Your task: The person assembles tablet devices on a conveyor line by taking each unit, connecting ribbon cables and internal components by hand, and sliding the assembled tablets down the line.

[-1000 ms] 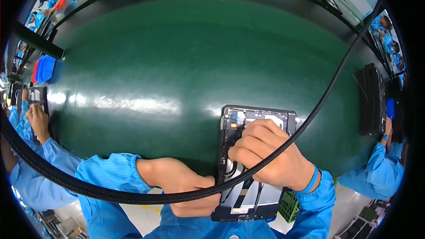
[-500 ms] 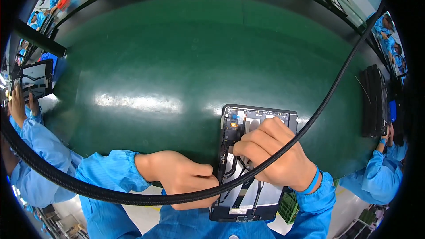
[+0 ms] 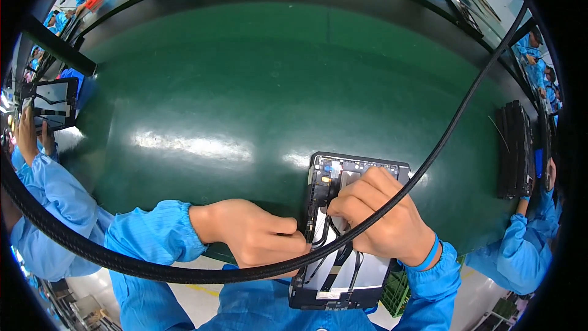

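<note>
An opened tablet (image 3: 372,273) lies at the near edge of the green table, its inner boards, dark cables and pale panel exposed. My left hand (image 3: 254,233) is closed on the tablet's left edge, fingertips at the frame and thumb along the top of the fist. Over the tablet's upper middle, my right hand (image 3: 395,233) is curled with its fingertips pinched down by the inner cables. Whatever those fingertips may hold is hidden. A blue band circles my right wrist.
A thick black braided cable (image 3: 456,122) arcs across the view in front of both hands. Black flat devices (image 3: 516,150) stand stacked at the right. On the left, a co-worker's hands hold another opened tablet (image 3: 54,99). Below the table edge sits a green crate (image 3: 397,291).
My left hand has moved slightly farther up along the tablet's left edge. My right hand stays pinched at nearly the same spot. The whole view has shifted a little.
</note>
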Demonstrator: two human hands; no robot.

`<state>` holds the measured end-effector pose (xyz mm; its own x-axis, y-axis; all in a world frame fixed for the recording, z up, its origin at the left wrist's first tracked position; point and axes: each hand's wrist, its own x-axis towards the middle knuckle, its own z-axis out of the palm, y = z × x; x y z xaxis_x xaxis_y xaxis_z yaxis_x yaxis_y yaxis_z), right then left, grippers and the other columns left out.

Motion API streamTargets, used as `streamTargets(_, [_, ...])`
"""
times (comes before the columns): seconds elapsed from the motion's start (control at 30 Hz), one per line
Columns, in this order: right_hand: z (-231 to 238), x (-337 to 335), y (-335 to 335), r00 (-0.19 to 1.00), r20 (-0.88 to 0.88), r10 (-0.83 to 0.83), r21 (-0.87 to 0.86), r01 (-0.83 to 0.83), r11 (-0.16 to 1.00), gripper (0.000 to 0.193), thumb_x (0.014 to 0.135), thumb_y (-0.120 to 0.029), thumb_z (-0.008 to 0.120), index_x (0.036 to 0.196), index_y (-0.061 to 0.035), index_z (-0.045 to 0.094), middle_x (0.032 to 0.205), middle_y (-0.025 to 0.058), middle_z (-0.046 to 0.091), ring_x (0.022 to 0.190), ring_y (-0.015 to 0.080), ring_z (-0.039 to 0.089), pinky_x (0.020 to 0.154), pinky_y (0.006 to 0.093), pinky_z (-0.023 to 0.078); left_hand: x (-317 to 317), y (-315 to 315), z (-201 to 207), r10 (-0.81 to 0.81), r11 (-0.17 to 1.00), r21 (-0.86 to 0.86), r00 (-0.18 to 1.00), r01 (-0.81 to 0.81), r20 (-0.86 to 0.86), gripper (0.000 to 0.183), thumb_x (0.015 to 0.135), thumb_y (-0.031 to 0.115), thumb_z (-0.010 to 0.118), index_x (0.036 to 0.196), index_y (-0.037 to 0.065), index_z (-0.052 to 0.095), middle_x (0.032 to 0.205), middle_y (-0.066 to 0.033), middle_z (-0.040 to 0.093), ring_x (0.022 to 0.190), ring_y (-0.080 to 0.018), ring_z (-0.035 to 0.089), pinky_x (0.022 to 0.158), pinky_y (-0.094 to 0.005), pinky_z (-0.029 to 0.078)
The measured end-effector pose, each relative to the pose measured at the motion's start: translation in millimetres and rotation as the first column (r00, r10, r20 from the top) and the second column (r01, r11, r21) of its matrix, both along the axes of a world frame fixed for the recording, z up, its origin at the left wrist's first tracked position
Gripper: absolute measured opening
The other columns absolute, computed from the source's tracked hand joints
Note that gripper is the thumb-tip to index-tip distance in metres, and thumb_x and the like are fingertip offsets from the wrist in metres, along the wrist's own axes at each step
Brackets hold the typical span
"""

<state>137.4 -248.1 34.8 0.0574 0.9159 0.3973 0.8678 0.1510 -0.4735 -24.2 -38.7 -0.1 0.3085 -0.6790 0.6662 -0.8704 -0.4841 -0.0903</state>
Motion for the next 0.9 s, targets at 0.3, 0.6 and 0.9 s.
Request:
streamTargets(0.3, [0,3,1,0.998,-0.054,0.018,-0.001,-0.018,1.0,0.028,0.067,0.0,0.073,0.095,-0.0029,0.075,0.09,0.0063,0.065,0.085,0.0291,0.06,0.075,0.0404,0.053,-2,-6,-3,-0.01,0.997,-0.077,0.997,0.004,-0.078,0.022,0.091,0.014,0.069,0.071,0.006,0.062,0.072,-0.0046,0.05,0.071,-0.0206,0.055,0.059,-0.0325,0.044])
streamTargets(0.6, [-5,4,8,0.954,-0.296,0.047,0.014,-0.045,0.999,0.028,0.075,0.007,0.081,0.101,-0.0021,0.079,0.096,0.0089,0.071,0.083,0.0306,0.065,0.073,0.0404,0.056,-3,3,1,0.013,1.0,0.009,0.994,-0.013,-0.104,0.025,0.099,0.022,0.067,0.088,0.001,0.074,0.088,-0.0072,0.067,0.078,-0.0172,0.065,0.065,-0.0294,0.049])
streamTargets(0.9, [-8,4,9,0.948,-0.317,0.011,-0.005,-0.013,1.0,0.027,0.078,0.006,0.082,0.103,-0.0035,0.08,0.097,0.0097,0.072,0.085,0.0309,0.069,0.075,0.0413,0.057,2,6,1,0.071,0.994,-0.07,0.975,-0.088,-0.209,0.026,0.097,0.027,0.072,0.097,0.001,0.076,0.084,-0.0062,0.067,0.074,-0.0153,0.065,0.055,-0.0274,0.044])
